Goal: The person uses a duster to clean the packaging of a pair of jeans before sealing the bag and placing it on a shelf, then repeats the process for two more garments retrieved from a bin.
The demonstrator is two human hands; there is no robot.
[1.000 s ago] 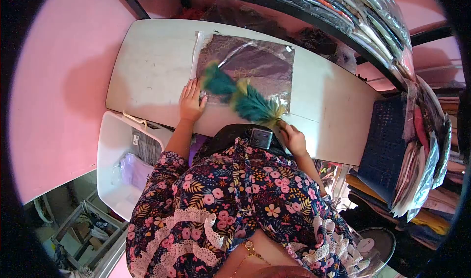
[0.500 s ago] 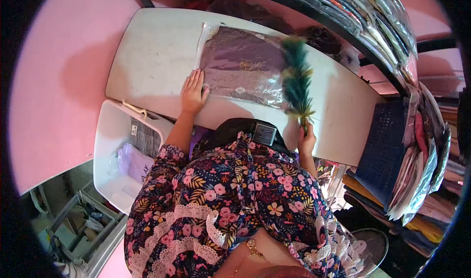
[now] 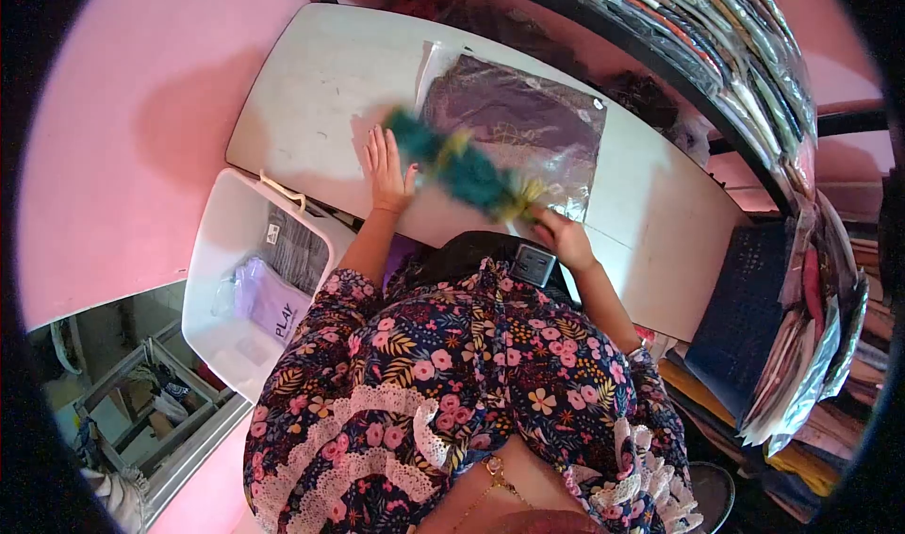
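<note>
Single head view, steep downward, close over white table (image 3: 311, 82).

A clothing shop: racks of bagged garments (image 3: 754, 72) surround the table (image 3: 311, 91).

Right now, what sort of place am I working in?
Probably a clothing shop or garment stockroom: bagged folded garments line the curved rack, a purple garment in clear plastic lies on the white table, and more packets fill the white bin.

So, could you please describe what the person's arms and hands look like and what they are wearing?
Both hands are bare: no gloves or rings visible on the left hand or the right hand. The forearms are uncovered. The short sleeves belong to a dark navy floral garment with pink, yellow and orange flowers, trimmed with white lace.
</note>
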